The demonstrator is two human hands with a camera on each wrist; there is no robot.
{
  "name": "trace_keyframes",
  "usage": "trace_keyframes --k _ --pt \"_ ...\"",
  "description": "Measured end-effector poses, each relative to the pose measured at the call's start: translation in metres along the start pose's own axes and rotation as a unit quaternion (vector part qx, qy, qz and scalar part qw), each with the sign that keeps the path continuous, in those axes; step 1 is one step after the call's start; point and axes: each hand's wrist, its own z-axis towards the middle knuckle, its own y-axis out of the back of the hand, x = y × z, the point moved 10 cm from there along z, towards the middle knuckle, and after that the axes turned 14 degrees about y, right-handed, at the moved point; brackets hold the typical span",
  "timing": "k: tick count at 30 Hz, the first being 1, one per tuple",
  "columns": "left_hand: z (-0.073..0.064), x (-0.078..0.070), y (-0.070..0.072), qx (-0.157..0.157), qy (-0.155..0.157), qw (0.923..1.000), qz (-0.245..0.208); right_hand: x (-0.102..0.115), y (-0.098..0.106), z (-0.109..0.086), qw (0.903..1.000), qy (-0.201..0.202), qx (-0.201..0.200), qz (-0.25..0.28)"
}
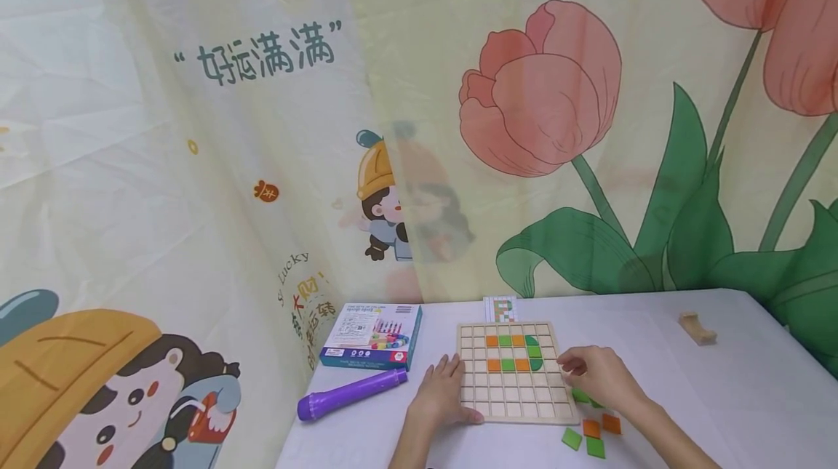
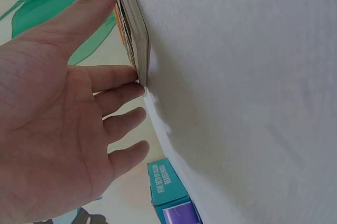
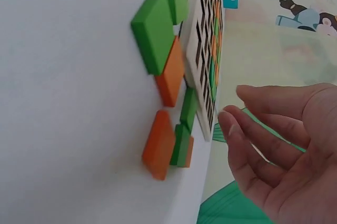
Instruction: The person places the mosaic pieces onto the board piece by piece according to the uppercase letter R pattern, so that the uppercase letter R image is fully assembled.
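A square wooden grid board point(image 1: 504, 403) lies on the table, with orange and green tiles point(image 1: 507, 365) set in two rows and curved green tiles point(image 1: 537, 364) at their right ends. My left hand point(image 1: 441, 390) rests at the board's left side, fingers extended, thumb along the near edge. In the left wrist view its fingertips touch the board's side point(image 2: 138, 40). Near the board's right edge hovers my right hand point(image 1: 599, 374), fingers loosely bent. The right wrist view shows a gap between thumb and fingertips with nothing in it. Loose orange tiles point(image 3: 159, 145) and green tiles point(image 3: 154, 29) lie below it.
A small pattern card point(image 1: 500, 308) lies behind the board. To the left are a boxed set point(image 1: 373, 336) and a purple cylindrical tube point(image 1: 352, 394). A small wooden piece point(image 1: 697, 329) sits at the far right. Printed curtains point(image 1: 419, 163) hang behind the white table point(image 1: 687, 389).
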Motion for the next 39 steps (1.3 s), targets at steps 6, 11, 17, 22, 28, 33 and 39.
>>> trace_keyframes --k 6,11,17,22,28,33,39 --pt "-0.001 0.0 -0.001 0.003 -0.006 1.0 -0.004 -0.017 -0.007 -0.009 0.998 -0.042 0.047 -0.008" --pt "-0.001 0.0 -0.003 0.008 -0.005 0.9999 -0.004 -0.025 -0.011 -0.014 0.9964 -0.056 0.064 -0.011" --pt "0.0 0.001 -0.004 -0.001 -0.003 1.0 0.005 -0.026 -0.009 -0.014 0.9971 -0.051 0.054 -0.018" --pt "0.0 0.002 -0.003 0.003 0.0 1.0 0.006 -0.024 -0.006 -0.012 0.9976 -0.042 0.046 -0.029" --pt "0.001 0.002 -0.003 0.001 -0.002 1.0 0.008 -0.021 0.001 -0.007 0.9982 -0.046 0.038 -0.006" --pt "0.001 0.002 -0.002 -0.003 -0.002 1.0 0.008 -0.021 0.007 0.005 0.9985 -0.044 0.013 0.029" --pt "0.001 0.002 -0.003 0.0 -0.002 1.0 0.003 -0.023 0.003 0.021 0.9977 -0.028 -0.017 0.059"
